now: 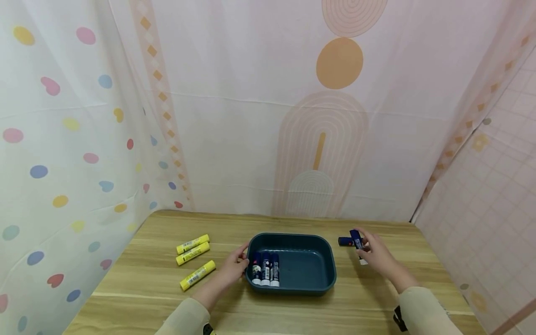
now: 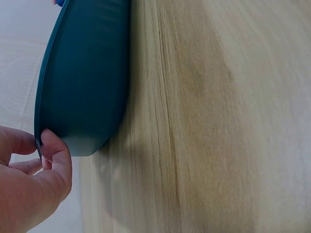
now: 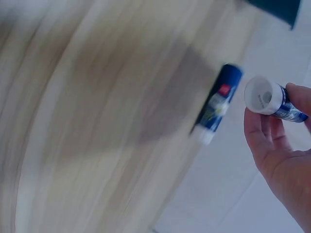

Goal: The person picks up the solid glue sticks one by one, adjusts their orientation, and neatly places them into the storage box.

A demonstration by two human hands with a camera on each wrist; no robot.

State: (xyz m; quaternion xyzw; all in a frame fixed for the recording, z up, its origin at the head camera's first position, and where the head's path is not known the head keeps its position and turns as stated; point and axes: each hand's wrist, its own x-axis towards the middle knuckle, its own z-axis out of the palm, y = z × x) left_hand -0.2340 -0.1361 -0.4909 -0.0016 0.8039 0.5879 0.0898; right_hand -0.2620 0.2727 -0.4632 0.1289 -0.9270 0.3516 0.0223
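Observation:
My left hand (image 1: 235, 265) pinches the left rim of a dark teal plastic tray (image 1: 305, 291); the left wrist view shows thumb and fingers around that rim. Inside the tray, three blue glue sticks (image 1: 265, 269) with white ends stand side by side along the left wall. Off to the right, my right hand (image 1: 375, 251) grips another blue glue stick (image 3: 291, 110) between thumb and fingers, its white end facing the right wrist camera. Behind it, one more blue glue stick (image 3: 218, 104) lies on the table, partly hidden in the head view.
Three yellow glue sticks (image 1: 198, 275) lie on the wooden table (image 1: 142, 288) left of the tray, two of them close together. A patterned curtain (image 1: 234, 153) hangs along the table's back edge, with more curtain on both sides.

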